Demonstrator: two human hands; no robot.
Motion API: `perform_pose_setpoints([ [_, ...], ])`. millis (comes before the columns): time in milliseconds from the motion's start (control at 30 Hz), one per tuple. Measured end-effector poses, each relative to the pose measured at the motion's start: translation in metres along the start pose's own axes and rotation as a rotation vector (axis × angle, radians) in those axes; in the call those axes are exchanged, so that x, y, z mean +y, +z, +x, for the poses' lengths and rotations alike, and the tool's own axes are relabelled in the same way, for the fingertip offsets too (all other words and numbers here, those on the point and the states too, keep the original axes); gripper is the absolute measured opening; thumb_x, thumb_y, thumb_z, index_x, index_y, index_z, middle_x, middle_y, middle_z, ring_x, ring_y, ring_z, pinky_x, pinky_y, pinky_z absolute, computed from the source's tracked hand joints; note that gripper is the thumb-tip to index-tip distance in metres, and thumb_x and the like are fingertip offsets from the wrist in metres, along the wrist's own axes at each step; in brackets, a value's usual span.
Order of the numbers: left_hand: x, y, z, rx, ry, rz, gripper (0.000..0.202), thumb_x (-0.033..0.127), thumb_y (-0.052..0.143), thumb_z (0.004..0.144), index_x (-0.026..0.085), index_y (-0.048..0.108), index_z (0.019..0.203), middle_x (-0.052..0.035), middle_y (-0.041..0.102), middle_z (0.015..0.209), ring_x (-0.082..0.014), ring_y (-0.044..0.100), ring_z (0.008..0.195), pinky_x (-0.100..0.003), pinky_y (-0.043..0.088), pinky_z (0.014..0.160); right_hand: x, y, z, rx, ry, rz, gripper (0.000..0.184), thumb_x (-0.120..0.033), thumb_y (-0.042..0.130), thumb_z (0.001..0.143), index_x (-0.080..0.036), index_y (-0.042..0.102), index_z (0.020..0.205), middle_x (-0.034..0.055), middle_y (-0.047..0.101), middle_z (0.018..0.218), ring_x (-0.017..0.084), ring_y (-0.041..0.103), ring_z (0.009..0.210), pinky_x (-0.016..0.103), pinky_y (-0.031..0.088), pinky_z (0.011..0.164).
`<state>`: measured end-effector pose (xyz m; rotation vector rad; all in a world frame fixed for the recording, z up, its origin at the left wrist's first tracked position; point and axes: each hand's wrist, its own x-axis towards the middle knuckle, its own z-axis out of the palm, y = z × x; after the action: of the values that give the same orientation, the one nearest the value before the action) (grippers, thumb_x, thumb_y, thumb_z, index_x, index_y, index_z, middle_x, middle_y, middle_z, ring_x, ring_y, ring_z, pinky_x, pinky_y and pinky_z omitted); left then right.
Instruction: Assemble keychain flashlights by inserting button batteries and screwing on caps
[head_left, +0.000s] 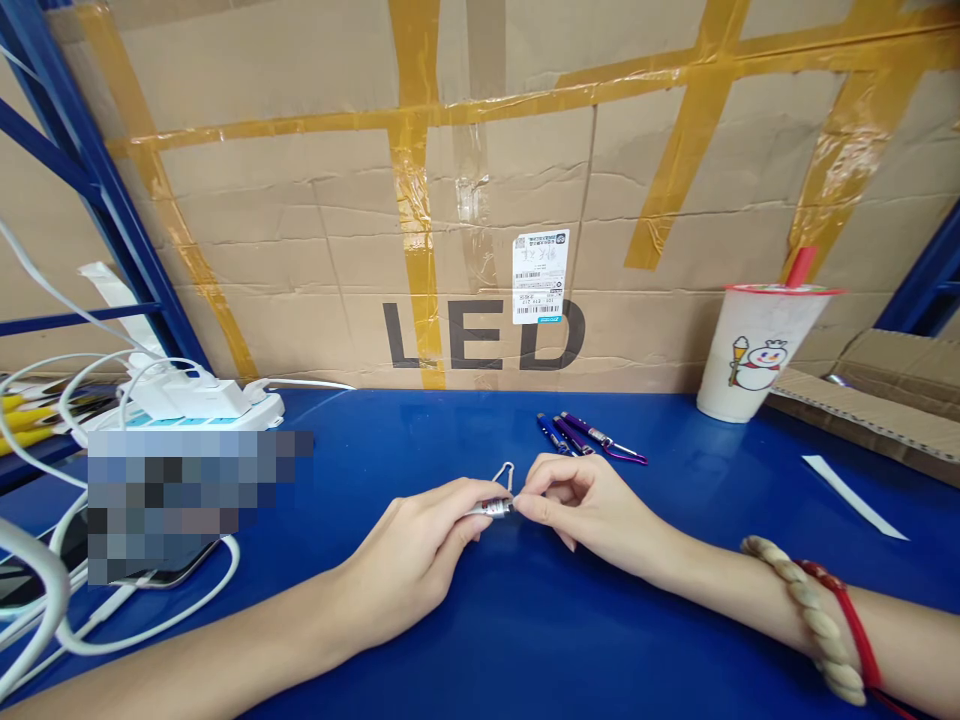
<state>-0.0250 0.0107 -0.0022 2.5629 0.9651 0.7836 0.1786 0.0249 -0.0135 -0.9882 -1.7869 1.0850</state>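
My left hand (420, 550) is closed around a small silver pen-shaped tube (493, 508), like a mini flashlight, with a printed label and a wire clip (508, 472) sticking up behind it. Thumb and index finger of my right hand (581, 500) are pinched at the tube's right end, which looks dark. Whether a tiny part sits between those fingertips is hidden. Just behind my right hand lie several similar slim tubes in blue (553, 432) and purple (589, 430), one with a purple strap loop (628, 459).
A drink cup with a red straw (757, 355) stands at the back right, near an open cardboard box (877, 400). A white strip (855, 497) lies on the blue table (570, 630). At left are a power strip (262, 412), white cables and a phone (180, 570). A large carton (300, 250) backs the table.
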Motion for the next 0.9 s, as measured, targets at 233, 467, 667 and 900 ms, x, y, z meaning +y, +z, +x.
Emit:
perform_pose_setpoints([
  [233, -0.0012, -0.0017, -0.0005, -0.031, 0.022, -0.023, 0.027, 0.023, 0.034, 0.093, 0.023, 0.056, 0.11, -0.0018, 0.064, 0.091, -0.0117, 0.059, 0.075, -0.021, 0.047, 0.07, -0.0003, -0.0003, -0.0008, -0.021, 0.023, -0.012, 0.038, -0.051, 0.069, 0.065, -0.014, 0.062, 0.061, -0.0019, 0.055, 0.063, 0.002, 0.041, 0.037, 0.018, 0.031, 0.035],
  [467, -0.0002, 0.0006, -0.0002, 0.014, -0.004, 0.035, 0.026, 0.023, 0.033, 0.093, 0.022, 0.054, 0.108, -0.0007, 0.063, 0.086, -0.0117, 0.058, 0.071, -0.02, 0.045, 0.066, -0.0038, 0.0011, -0.0012, 0.033, -0.022, -0.047, 0.031, -0.045, 0.07, 0.068, -0.015, 0.064, 0.067, -0.0014, 0.056, 0.07, 0.001, 0.043, 0.037, 0.018, 0.034, 0.037],
  [667, -0.0006, 0.001, -0.0006, 0.022, -0.006, 0.062, 0.027, 0.021, 0.03, 0.093, 0.023, 0.053, 0.109, 0.0007, 0.06, 0.079, -0.0112, 0.055, 0.067, -0.02, 0.042, 0.062, -0.0043, 0.0021, -0.0041, 0.11, -0.179, -0.085, 0.025, -0.041, 0.071, 0.069, -0.018, 0.068, 0.079, 0.0004, 0.057, 0.078, 0.002, 0.044, 0.04, 0.018, 0.038, 0.039],
  [900, -0.004, 0.001, 0.0006, -0.052, 0.021, 0.007, 0.026, 0.022, 0.029, 0.094, 0.021, 0.053, 0.104, -0.0002, 0.058, 0.078, -0.0115, 0.052, 0.066, -0.021, 0.041, 0.063, -0.0004, 0.0025, -0.0047, 0.13, -0.31, -0.129, 0.02, -0.039, 0.072, 0.069, -0.019, 0.07, 0.069, 0.0002, 0.056, 0.073, 0.004, 0.045, 0.047, 0.019, 0.038, 0.042],
])
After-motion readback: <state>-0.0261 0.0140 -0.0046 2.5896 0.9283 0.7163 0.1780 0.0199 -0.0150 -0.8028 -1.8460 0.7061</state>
